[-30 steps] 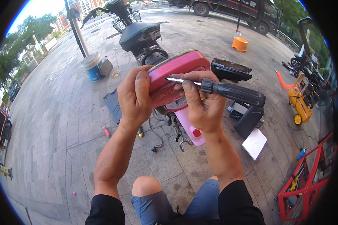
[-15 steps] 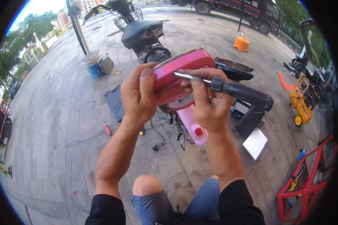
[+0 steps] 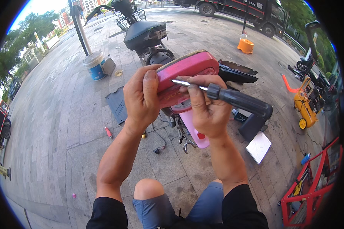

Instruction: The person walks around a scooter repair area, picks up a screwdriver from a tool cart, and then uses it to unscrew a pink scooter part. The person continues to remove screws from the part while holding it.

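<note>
My left hand [image 3: 141,89] grips the left end of a rounded red-pink scooter part [image 3: 191,65], thumb on its near face. A screwdriver [image 3: 240,100] with a black handle is held in my right hand [image 3: 210,108], pinched by its metal shaft between thumb and fingers. Its tip touches or sits just in front of the red-pink part's face; which one I cannot tell. Beyond and below it stands the partly stripped scooter [image 3: 144,34], with a pink fender [image 3: 190,124] hanging at the near end.
A red-handled tool [image 3: 109,132] and a dark panel [image 3: 116,105] lie on the paving at left. To the right are black panels [image 3: 239,72], a white sheet [image 3: 258,148], a yellow air compressor [image 3: 305,105] and a red rack [image 3: 309,194]. A bucket [image 3: 94,66] stands far left, an orange stool [image 3: 245,46] far right.
My right hand and the screwdriver have shifted slightly left, and the screwdriver tip is a little lower on the part's face. My left hand keeps its grip, nearly unmoved.
</note>
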The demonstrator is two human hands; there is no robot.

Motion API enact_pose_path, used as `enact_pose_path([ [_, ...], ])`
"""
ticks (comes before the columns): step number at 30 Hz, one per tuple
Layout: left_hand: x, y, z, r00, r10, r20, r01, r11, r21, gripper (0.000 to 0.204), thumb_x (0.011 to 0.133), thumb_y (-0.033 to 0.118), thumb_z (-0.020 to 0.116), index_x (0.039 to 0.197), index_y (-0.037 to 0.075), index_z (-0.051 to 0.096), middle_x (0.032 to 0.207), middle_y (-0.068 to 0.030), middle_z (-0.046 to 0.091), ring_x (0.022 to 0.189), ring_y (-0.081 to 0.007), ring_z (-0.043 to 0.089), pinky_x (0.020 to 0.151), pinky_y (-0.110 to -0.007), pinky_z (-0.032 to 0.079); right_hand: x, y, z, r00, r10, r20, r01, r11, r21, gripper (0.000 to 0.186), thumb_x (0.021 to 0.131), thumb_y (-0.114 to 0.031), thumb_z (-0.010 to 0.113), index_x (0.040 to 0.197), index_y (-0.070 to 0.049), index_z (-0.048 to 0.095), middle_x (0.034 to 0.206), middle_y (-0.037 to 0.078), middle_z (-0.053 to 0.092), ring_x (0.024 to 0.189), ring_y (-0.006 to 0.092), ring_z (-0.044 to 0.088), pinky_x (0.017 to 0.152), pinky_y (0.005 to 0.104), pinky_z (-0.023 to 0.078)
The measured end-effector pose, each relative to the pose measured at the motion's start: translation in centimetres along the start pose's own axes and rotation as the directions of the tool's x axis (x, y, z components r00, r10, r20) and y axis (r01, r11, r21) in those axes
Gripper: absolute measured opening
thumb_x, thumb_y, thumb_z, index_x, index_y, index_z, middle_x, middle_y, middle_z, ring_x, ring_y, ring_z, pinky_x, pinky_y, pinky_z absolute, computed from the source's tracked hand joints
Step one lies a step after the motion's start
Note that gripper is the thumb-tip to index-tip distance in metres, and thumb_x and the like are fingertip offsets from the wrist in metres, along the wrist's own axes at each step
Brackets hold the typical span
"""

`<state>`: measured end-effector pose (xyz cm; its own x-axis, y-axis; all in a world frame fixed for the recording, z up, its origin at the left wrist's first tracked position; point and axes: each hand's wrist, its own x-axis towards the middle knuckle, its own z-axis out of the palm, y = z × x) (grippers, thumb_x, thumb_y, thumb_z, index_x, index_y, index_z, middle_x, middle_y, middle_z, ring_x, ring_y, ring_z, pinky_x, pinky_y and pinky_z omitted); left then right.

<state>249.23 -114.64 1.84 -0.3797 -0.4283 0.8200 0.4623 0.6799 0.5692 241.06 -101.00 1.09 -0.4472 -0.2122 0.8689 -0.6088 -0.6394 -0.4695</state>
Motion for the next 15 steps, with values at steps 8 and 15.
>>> enact_pose_path([
  [8, 0.0, 0.0, -0.1, 1.000, -0.022, 0.020, 0.022, 0.999, -0.026, 0.034, 0.103, 0.023, 0.046, 0.107, -0.004, 0.067, 0.085, -0.0088, 0.067, 0.077, -0.0112, 0.059, 0.071, -0.027, 0.048, 0.1, -0.1, -0.5, 0.996, -0.014, 0.084, 0.021, 0.997, -0.077, 0.012, 0.098, 0.001, 0.055, 0.110, 0.001, 0.055, 0.101, 0.015, 0.070, 0.086, 0.0131, 0.069, 0.077, 0.0245, 0.057],
  [15, 0.1, 0.0, 0.0, 1.000, 0.015, -0.004, -0.015, 1.000, -0.008, 0.033, 0.103, 0.022, 0.047, 0.104, -0.003, 0.068, 0.077, -0.0083, 0.066, 0.071, -0.0115, 0.057, 0.067, -0.027, 0.047, 0.9, -0.2, -1.5, 0.999, -0.010, -0.038, 0.009, 1.000, -0.012, 0.009, 0.100, -0.003, 0.055, 0.107, 0.000, 0.058, 0.094, 0.011, 0.071, 0.084, 0.0116, 0.068, 0.072, 0.0234, 0.056],
])
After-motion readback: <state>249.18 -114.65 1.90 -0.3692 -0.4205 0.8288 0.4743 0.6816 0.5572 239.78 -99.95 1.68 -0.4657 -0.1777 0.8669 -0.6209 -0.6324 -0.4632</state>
